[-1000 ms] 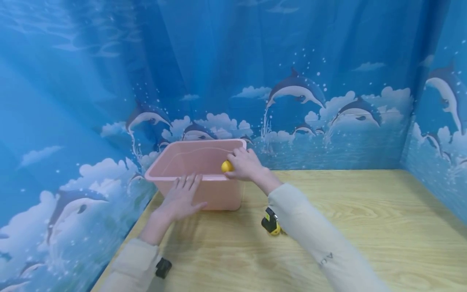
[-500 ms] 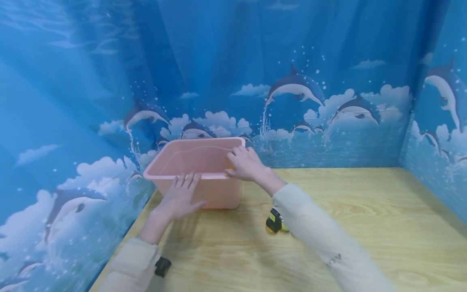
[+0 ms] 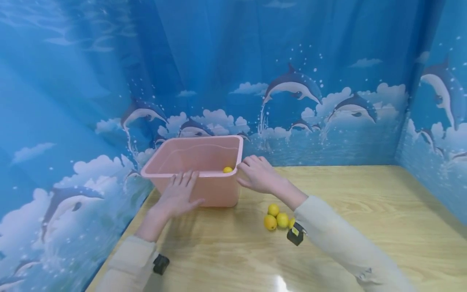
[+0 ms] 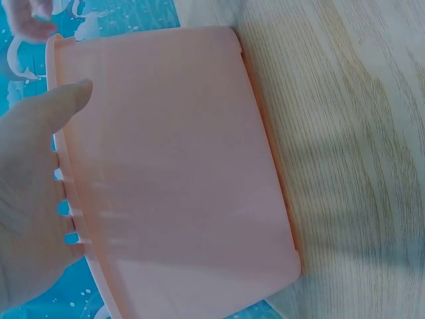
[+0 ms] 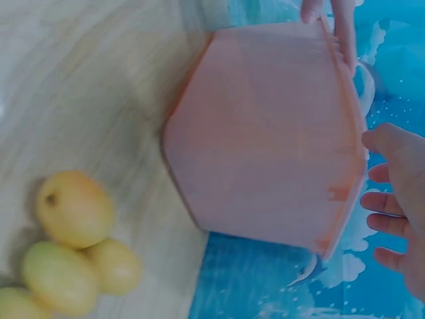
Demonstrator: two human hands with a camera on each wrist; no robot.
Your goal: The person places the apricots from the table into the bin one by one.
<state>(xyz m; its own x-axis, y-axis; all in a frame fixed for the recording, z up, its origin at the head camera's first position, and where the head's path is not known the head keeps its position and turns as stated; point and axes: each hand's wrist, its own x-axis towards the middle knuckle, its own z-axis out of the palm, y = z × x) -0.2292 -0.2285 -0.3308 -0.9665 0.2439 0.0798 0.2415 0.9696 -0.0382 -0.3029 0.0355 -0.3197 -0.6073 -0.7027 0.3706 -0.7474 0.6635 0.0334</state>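
My left hand (image 3: 178,196) rests on the front rim of a pink plastic bin (image 3: 208,191), its fingers straight over the edge. In the left wrist view the thumb (image 4: 66,105) lies along the outer wall. Just off the bin's right front corner is my right hand (image 3: 258,174), with nothing in its loosely bent fingers. Inside the bin a small yellow lemon-like fruit (image 3: 228,169) shows above the front rim; the bin's floor is hidden. In the right wrist view the right fingers (image 5: 385,203) are spread beside the rim.
Several yellow and orange-yellow fruits (image 3: 282,220) lie clustered on the wooden table (image 3: 346,211), below the right forearm. One of them (image 5: 75,209) shows a dark stem end. A blue dolphin-print curtain (image 3: 204,73) stands behind and beside the table.
The right hand held a yellow fruit over the bin's rim, let it go inside, and has drawn back to the right. More table fruits have come into view. The left hand stays on the rim.
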